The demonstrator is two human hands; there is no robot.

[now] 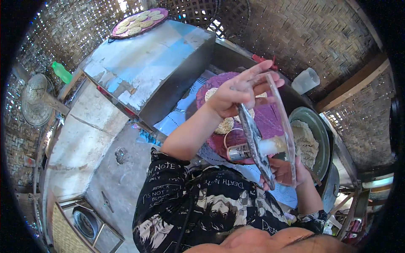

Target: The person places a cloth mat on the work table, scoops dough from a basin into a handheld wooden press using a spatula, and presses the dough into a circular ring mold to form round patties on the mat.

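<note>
I hold two flat panels on edge, with a gap between them. One is a dark board with whitish smears; the other is a clear panel. My left hand is at their upper ends, some fingers stretched past the clear panel's top. At the lower ends my right hand closes round the clear panel, its fingertips reaching the dark board. Behind the panels, a clear cylindrical container and a whitish cylinder show; I cannot tell whether they are one piece. Flat, round pale cakes lie on a purple tray.
A green basin of pale, floury stuff stands right of the panels. Left is a worn blue-white box, bearing a purple tray of round cakes. A translucent cup stands near the woven wall. A framed opening lies low left.
</note>
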